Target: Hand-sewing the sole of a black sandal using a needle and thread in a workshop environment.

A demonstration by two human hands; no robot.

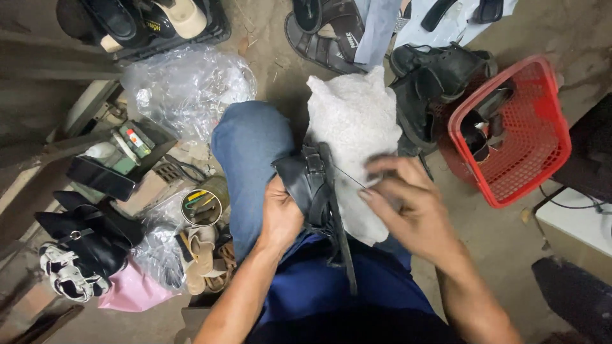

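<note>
While the black leather strapped sandal (317, 191) rests across the person's lap against a white fuzzy cloth (354, 127), the left hand (279, 216) is closed around its body from below and the right hand (401, 200) pinches shut on a thin taut thread (349, 178) running from its straps. The sandal looks light and pliable, its loose straps floppy, so the firmer sole edge seems the surest place to grip it.

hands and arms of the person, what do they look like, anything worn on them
Both the left hand and right hand are bare: no gloves, rings, watch or bands visible. Both forearms are uncovered as far as the frame shows, with no sleeve in view. The right hand is slightly motion-blurred.
</note>
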